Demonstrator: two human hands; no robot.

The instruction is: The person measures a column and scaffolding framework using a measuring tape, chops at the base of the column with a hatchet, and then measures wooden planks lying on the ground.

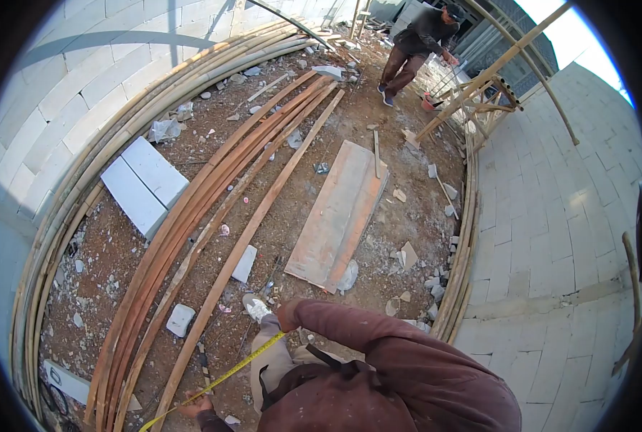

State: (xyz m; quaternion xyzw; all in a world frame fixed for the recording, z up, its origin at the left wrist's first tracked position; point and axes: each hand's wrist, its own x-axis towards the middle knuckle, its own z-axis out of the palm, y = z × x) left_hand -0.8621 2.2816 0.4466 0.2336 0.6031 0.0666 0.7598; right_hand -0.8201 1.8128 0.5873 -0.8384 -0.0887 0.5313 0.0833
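A yellow measuring tape (238, 366) runs slantwise from near my knee down to the lower left, over the near end of a single long timber (245, 234). My right hand (288, 317) is closed on the tape's upper end, beside my pale trouser leg. At the lower left my left hand (193, 405) is by the tape, close to that timber; its fingers are small and partly unclear. Left of the single timber lies a bundle of long reddish boards (191, 194).
White blocks (145, 180) lie left of the boards, with bamboo poles (98, 162) along the left wall. A flat panel (339, 216) rests on the rubble-strewn ground. Further back a person (414, 47) stands near a bamboo frame (479, 86). A block wall (551, 209) rises at right.
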